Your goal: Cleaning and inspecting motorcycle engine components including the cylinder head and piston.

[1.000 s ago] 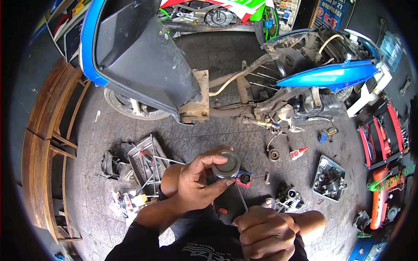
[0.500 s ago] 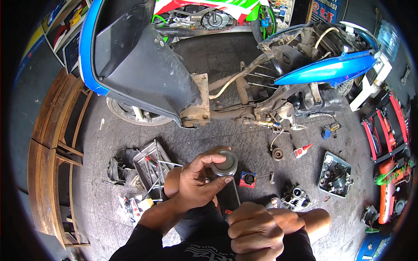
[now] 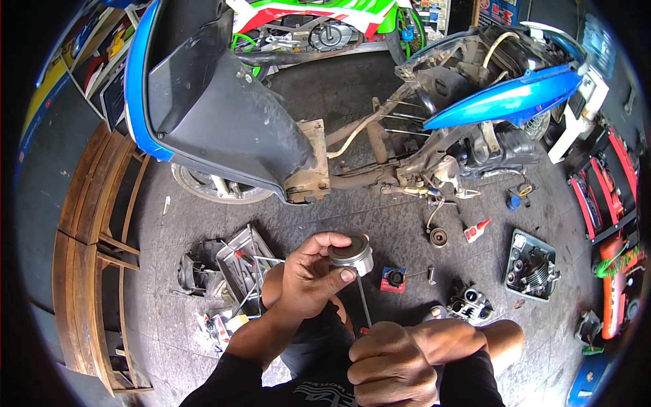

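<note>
My left hand is closed round a metal engine piston, fingers over its top and thumb at its lower edge. The crown is dark grey, and the bright ringed side faces me. In a fist below it, my right hand grips a screwdriver; a bit of orange handle shows at the fist. Its thin shaft runs up to the piston's underside, where the piston hides the tip. I cannot tell whether the tip touches it.
A stripped blue scooter stands ahead. On the floor lie a grey parts tray, a cylinder head, a red-and-white bottle, a small red-and-blue box and a tool tray. A wooden bench stands left.
The piston has tilted, so more of its ringed side shows and less of its crown. My right fist has shifted slightly left, with more shaft showing. The whole view has moved a little.
</note>
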`<state>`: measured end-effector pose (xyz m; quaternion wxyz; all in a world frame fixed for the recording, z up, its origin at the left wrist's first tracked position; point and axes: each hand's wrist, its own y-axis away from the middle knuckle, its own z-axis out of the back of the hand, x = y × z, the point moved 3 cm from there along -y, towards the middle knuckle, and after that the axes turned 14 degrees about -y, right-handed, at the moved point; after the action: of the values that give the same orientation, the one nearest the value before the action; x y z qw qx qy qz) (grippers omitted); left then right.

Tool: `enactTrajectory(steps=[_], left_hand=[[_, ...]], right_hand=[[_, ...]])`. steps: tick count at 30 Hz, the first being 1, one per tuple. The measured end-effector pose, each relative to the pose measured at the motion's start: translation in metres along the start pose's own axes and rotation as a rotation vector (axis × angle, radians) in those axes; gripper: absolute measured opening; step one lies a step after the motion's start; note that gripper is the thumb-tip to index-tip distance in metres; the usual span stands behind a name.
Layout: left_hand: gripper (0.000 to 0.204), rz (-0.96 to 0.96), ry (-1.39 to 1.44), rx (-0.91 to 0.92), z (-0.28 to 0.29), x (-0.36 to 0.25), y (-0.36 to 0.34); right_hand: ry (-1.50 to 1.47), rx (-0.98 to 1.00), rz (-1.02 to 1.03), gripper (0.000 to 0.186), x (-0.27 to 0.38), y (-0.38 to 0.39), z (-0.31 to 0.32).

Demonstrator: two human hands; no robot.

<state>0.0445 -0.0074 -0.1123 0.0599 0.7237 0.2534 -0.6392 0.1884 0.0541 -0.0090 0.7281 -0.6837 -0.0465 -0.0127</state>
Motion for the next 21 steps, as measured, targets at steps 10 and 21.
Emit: enactTrajectory(steps=[10, 21], left_hand=[[0.038, 0.077, -0.069, 0.002, 0.003, 0.002, 0.0], [0.04, 0.19, -0.073, 0.102, 0.005, 0.004, -0.005]], right_hand=[[-0.115, 0.209, -0.063, 0.045, -0.004, 0.007, 0.0], [-0.153, 0.399, -0.126, 0.048, -0.002, 0.014, -0.001]])
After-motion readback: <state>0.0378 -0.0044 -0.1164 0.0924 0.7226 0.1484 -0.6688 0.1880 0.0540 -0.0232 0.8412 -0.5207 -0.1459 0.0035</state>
